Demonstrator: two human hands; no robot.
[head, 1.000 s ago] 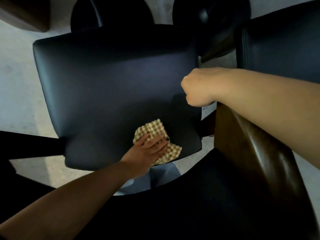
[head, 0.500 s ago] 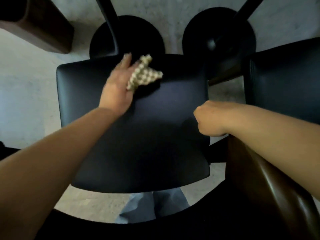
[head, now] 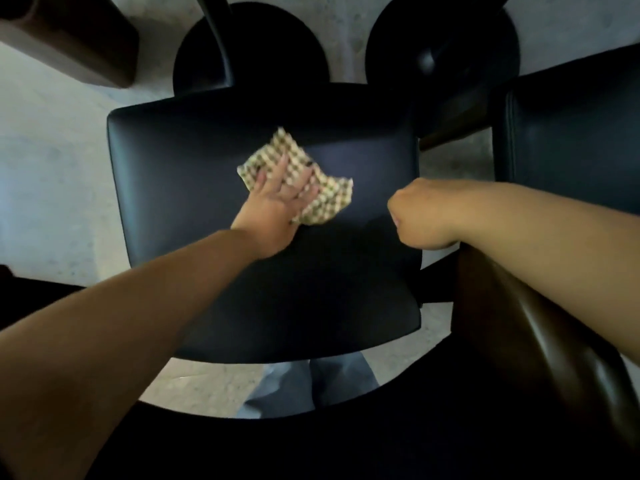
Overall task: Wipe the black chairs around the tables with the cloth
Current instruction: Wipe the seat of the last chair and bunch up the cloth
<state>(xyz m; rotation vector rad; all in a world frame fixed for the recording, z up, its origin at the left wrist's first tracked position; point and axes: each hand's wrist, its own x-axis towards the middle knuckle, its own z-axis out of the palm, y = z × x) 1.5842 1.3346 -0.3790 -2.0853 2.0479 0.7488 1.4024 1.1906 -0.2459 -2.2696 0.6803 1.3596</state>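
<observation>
A checked cloth (head: 311,188), soft and crumpled, is pressed flat on the smooth black chair seat (head: 214,161) by the left hand (head: 277,202), its fingers straight on top. The right hand (head: 415,216) is clenched at the seat's right edge; whether the edge is gripped cannot be told.

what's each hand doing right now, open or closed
Left hand: open, fingers flat on the cloth.
Right hand: closed, a fist; whether it grips anything cannot be told.
</observation>
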